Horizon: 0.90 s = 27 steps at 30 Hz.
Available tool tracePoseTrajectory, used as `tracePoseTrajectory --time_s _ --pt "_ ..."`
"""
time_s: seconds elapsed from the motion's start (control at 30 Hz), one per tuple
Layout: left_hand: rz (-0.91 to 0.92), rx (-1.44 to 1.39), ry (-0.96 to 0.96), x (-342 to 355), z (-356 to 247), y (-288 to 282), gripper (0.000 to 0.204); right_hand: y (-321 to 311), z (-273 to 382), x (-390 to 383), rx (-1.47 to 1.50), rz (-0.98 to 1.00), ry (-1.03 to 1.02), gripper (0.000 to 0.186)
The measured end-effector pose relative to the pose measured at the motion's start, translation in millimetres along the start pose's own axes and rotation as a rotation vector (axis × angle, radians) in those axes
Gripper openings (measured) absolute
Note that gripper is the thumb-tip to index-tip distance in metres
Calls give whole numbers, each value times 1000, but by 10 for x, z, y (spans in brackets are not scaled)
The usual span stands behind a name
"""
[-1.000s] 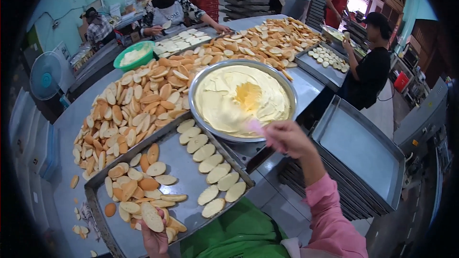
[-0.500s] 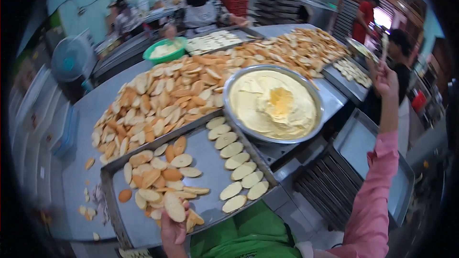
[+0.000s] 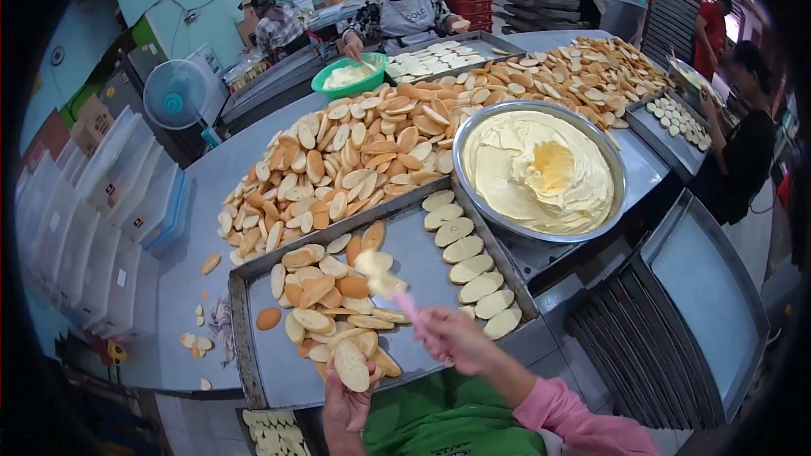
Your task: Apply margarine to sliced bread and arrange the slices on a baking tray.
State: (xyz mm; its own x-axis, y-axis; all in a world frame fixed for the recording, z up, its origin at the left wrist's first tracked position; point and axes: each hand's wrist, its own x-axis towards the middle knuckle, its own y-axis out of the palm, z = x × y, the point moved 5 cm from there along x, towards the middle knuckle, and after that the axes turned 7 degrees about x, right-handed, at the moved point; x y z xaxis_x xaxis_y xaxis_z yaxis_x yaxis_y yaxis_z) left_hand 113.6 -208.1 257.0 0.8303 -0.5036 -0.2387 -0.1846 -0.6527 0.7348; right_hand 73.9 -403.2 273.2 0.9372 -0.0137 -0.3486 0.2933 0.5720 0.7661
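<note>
Bread slices buttered over a metal tray

Hands meet at the near edge of the metal tray (image 3: 422, 257). The right hand (image 3: 456, 339) is closed around the pink handle of a spatula (image 3: 390, 285), whose butter-loaded tip hangs over the tray's middle. The left hand (image 3: 346, 401), at the tray's near rim, pinches one bread slice (image 3: 351, 365) upright between its fingers. Toasted slices (image 3: 321, 295) lie heaped in the tray's left half; a row of buttered slices (image 3: 469, 266) runs along its right side. Just beyond the tray's right corner stands a wide steel bowl of yellow butter (image 3: 541, 171). A large pile of bread slices (image 3: 363, 152) covers the table behind the tray. Other workers stand at the table's far side, well apart from the tray.
</note>
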Motion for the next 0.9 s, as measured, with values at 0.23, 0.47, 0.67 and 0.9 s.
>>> tracePoseTrajectory --time_s 0.23,0.47,0.67,0.9 --pt "33 71 -54 92 94 145 54 -83 47 -240 -161 -60 -143 25" --pt "174 10 -179 230 327 222 56 -306 191 -468 -223 -218 -317 24" --pt "151 -154 -234 323 414 170 54 -353 127 -631 -318 -190 -354 20" --pt "144 -16 -218 270 447 252 58 -378 161 -786 -465 -223 -372 17"
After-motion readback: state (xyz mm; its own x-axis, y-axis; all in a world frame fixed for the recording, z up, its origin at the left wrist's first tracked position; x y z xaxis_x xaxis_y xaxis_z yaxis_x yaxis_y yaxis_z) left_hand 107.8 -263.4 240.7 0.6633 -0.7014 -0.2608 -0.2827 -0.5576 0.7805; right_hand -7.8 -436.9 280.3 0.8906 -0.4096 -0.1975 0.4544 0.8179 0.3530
